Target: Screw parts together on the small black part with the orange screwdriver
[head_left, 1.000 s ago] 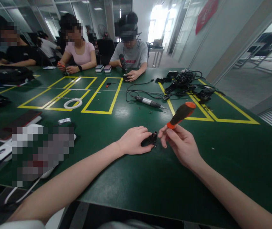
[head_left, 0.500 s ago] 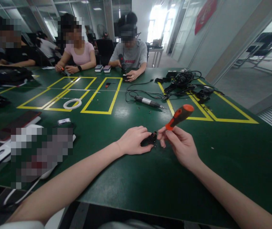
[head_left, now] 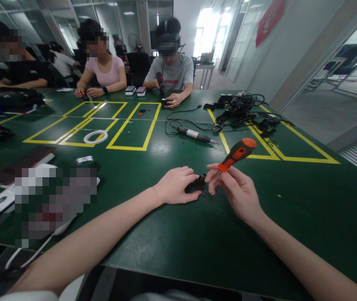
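Note:
My left hand (head_left: 174,185) lies on the green table (head_left: 197,234) with its fingers closed around a small black part (head_left: 197,184). My right hand (head_left: 233,188) grips a screwdriver with an orange and black handle (head_left: 237,154) near the bottom of the handle. The handle tilts up and to the right. The screwdriver's tip points down at the black part, and my fingers hide the shaft. A tiny dark bit lies on the table just right of the part.
Yellow tape rectangles (head_left: 134,125) mark the table. An electric screwdriver (head_left: 193,134) and a tangle of black cables (head_left: 244,106) lie beyond my hands. A white ring (head_left: 95,136) sits to the left. Three people sit across the table, working with their own tools.
The screwdriver handle has shifted slightly left and its tilt changed a little as my right hand's fingers moved on it. My left hand has stayed on the black part.

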Demonstrator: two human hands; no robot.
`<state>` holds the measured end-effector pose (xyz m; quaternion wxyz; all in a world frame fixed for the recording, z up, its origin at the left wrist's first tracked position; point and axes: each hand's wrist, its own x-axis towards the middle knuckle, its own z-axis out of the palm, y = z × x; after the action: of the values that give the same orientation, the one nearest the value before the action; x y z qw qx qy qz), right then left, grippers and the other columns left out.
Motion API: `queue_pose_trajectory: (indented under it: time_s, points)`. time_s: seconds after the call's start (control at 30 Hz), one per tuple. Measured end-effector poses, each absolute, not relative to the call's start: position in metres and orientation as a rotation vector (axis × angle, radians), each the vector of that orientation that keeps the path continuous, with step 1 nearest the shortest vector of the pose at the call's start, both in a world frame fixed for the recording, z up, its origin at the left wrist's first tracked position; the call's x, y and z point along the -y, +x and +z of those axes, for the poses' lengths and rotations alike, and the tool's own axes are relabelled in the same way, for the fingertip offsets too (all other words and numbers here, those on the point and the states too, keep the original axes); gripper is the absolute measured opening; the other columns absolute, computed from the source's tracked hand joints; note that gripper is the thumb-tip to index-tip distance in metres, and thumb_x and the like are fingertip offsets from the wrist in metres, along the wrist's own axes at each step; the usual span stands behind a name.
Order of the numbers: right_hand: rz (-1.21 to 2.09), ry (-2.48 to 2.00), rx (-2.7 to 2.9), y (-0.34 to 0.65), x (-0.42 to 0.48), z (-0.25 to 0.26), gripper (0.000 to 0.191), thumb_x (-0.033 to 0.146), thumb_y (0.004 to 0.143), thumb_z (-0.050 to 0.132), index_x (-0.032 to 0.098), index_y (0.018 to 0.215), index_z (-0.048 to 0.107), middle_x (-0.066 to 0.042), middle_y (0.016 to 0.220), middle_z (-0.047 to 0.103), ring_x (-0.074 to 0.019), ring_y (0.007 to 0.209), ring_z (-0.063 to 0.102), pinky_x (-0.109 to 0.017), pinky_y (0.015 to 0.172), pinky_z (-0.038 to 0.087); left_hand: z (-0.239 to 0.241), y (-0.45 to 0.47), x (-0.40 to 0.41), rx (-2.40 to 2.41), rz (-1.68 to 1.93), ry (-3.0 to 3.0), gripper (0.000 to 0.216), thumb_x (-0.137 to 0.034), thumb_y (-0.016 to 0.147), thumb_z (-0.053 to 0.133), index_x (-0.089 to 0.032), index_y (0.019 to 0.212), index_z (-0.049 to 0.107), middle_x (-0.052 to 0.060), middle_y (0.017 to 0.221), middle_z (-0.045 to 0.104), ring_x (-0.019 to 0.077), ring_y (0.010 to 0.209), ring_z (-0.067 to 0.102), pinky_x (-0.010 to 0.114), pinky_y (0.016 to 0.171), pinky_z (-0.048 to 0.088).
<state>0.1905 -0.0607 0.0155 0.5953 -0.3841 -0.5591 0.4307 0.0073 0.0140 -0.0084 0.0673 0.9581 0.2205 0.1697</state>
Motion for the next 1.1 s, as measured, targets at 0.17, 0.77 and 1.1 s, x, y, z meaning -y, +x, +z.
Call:
queue_pose_trajectory:
  time_s: [0.17, 0.77, 1.1]
  points:
    - [0.936, -0.945, 1.303, 0.1912, 0.0611, 0.0167, 0.031, 0.049, 0.085, 0.08, 0.022, 0.087, 0.064, -0.001, 0.071, 0.07, -0.013, 0.053, 0.06, -0.026, 0.052, 0.054, -0.0076, 0.0075, -0.0138, -0.655, 0.493, 2.873, 0.025, -0.04, 0.09, 0.063, -0.015, 0.094, 0.065, 0.006, 0.087, 0.063, 0.0199, 0.082, 0.059, 0.032, 0.073, 0.048]
    - [0.861, -1.026, 1.307, 0.1936, 0.0619, 0.019, 0.025, 0.041, 0.08, 0.084, 0.02, 0.077, 0.07, -0.003, 0.074, 0.07, -0.0136, 0.051, 0.059, -0.028, 0.047, 0.054, -0.0065, 0.0068, -0.0139, -0.631, 0.48, 2.893, 0.033, -0.048, 0.096, 0.059, -0.015, 0.093, 0.065, 0.005, 0.083, 0.064, 0.0202, 0.081, 0.06, 0.032, 0.073, 0.046]
    - [0.975, -0.893, 1.298, 0.1914, 0.0601, 0.0172, 0.029, 0.048, 0.088, 0.076, 0.023, 0.095, 0.063, 0.0, 0.072, 0.07, -0.0125, 0.05, 0.057, -0.026, 0.048, 0.051, -0.0071, 0.0064, -0.014, -0.622, 0.481, 2.901, 0.036, -0.05, 0.098, 0.057, -0.015, 0.093, 0.065, 0.005, 0.082, 0.064, 0.0201, 0.079, 0.061, 0.032, 0.072, 0.045]
